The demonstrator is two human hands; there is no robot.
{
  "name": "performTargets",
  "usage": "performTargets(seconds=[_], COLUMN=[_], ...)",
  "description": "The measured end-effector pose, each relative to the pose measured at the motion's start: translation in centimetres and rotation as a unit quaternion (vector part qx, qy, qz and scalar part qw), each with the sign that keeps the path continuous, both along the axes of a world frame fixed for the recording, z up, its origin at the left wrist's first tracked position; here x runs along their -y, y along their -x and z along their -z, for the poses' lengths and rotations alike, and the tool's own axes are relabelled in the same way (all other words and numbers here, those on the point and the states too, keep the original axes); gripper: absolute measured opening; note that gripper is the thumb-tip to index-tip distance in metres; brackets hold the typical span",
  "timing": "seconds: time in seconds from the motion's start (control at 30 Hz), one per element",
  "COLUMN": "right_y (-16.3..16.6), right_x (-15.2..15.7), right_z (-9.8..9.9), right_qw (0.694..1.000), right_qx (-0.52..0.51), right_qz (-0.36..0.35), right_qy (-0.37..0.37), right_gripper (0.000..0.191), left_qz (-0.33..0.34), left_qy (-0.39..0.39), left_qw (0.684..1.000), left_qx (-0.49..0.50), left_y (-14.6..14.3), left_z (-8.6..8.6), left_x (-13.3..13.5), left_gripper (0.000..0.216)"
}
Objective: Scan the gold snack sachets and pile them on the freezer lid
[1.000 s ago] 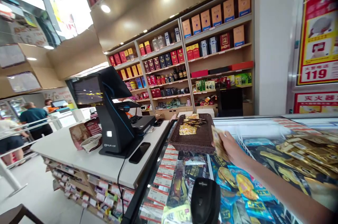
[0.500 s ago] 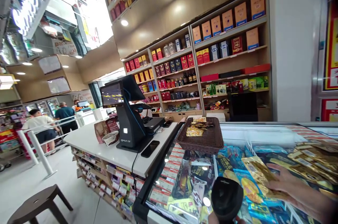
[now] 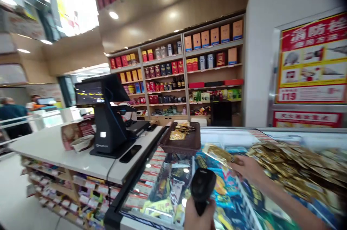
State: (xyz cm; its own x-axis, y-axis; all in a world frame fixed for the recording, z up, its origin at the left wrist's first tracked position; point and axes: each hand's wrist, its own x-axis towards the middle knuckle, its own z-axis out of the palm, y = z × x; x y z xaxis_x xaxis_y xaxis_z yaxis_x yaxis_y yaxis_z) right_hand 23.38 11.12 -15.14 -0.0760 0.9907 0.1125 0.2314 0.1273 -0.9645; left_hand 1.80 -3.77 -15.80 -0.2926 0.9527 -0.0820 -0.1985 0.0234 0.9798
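Observation:
My left hand (image 3: 193, 213) is wrapped round the handle of a black barcode scanner (image 3: 203, 182) at the bottom middle, held over the chest freezer. To its right, my right hand (image 3: 244, 166) grips one end of a shiny gold packet (image 3: 217, 153), which points toward the brown woven basket (image 3: 180, 147). Several small gold packets (image 3: 177, 135) lie in that basket on the freezer's top. Beside my right forearm, a big pile of flat gold packets (image 3: 300, 166) spreads to the right.
Blue ice-cream packs (image 3: 227, 201) lie in the freezer around a white wire divider (image 3: 248, 201). Left of the freezer stands a white counter (image 3: 108, 168) with a checkout screen (image 3: 101, 110) and a phone (image 3: 130, 153). Shelves of boxes (image 3: 173, 74) line the back wall.
The view has turned right, showing more of the gold pile and a red wall sign. My right hand has brought the packet nearer the basket. The scanner has risen, revealing my left hand.

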Motion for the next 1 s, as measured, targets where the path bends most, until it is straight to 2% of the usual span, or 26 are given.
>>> performTargets(seconds=[0.1,0.27,0.37,0.5,0.8,1.0], right_y=[0.1,-0.5,-0.9,-1.3,-1.8,-1.5], right_x=[0.5,0.4,0.1,-0.4,-1.5,-1.4], right_z=[-1.6,-1.5,-1.2,-1.3,-1.4,-1.3], right_qw=[0.998,0.990,0.990,0.991,0.989,0.989], right_qx=[-0.021,-0.095,-0.080,-0.071,-0.088,-0.091], right_qz=[0.052,0.095,0.101,0.109,0.116,0.119], right_qy=[-0.032,-0.043,-0.050,-0.042,-0.013,-0.002], right_gripper=[0.044,0.047,0.046,0.044,0.041,0.040], left_qz=[0.044,0.119,0.113,0.142,0.136,0.126], left_qy=[-0.021,-0.036,-0.035,-0.029,-0.020,-0.024], left_qw=[0.999,0.992,0.993,0.988,0.985,0.986], left_qx=[-0.006,-0.018,-0.027,-0.050,-0.106,-0.108], left_y=[-0.5,-0.6,-1.0,-1.0,-0.5,-0.8], left_z=[-0.4,-1.6,-1.8,-2.0,-4.5,-4.3], left_x=[-0.3,-1.1,-1.8,-2.7,-3.0,-3.3], left_gripper=[0.043,0.042,0.045,0.045,0.035,0.032])
